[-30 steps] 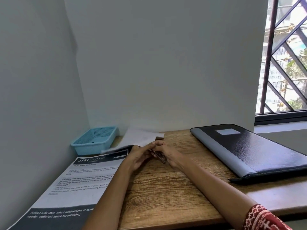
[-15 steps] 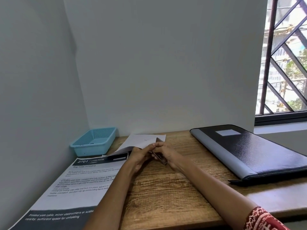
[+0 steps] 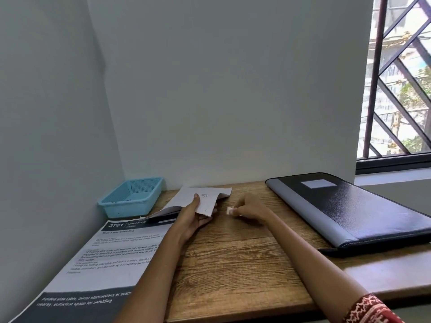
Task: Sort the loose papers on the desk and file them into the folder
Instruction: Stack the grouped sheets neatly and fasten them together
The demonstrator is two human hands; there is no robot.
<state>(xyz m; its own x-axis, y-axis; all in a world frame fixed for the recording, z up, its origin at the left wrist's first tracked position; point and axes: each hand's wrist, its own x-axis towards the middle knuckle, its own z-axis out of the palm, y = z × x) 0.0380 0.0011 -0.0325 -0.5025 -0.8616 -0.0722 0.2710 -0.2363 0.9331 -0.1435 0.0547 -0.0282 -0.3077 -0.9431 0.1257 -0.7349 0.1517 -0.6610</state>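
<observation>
My left hand held a small bundle of white papers at the corner, thumb on top and fingers curled under, lifted a little off the wooden desk near its 12 o'clock edge. My right hand sat just at 3 o'clock of the papers, apart from them, fingertips pinched on a small pale thing; could be a clip or a binder piece, too small and blurred to tell. The black folder lay shut at 2 o'clock, well apart from both hands, nothing visibly in it. A large printed sheet lay flat at 9 o'clock with its near corner running out of view, and another dark-edged sheet seemed tucked beneath the lifted bundle. A blue basket stood in the 11 o'clock corner, something small inside it, unreadable. Progress, my judgement: early. Papers were in hand and possibly freed from a fastener, but no sorting into piles showed, folder unopened, nothing filed. Left to do: sort the sheets, open the folder, slip them in. Hard to make out: how many sheets were in the bundle, the faint mark on the top one, and my left fingertips, hidden under the paper.
</observation>
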